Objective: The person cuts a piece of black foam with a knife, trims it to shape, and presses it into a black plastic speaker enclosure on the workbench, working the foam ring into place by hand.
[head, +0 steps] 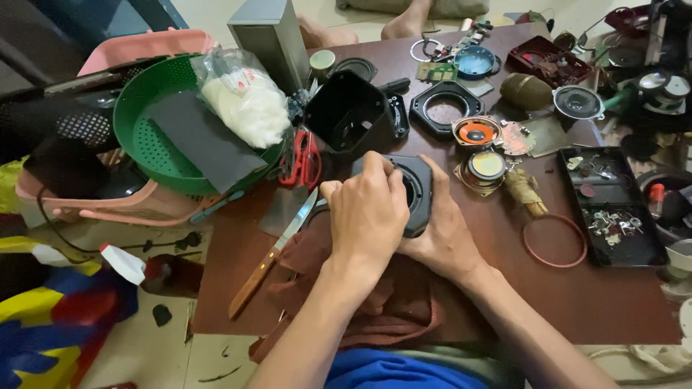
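Both hands grip 1 black speaker frame [417,189] near the worktop's [613,302] middle: the left hand [367,212] closed over its top, the right hand [443,230] cupping its right side. Likely risks: 1 wooden-handled knife [277,248] lies just left of the left wrist and could nick it; a slip could knock the 2 orange-rimmed speaker cones [477,132] just beyond.

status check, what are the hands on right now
Left hand and right hand both gripping black speaker frame. Red cloth beneath. Knife lies just left.
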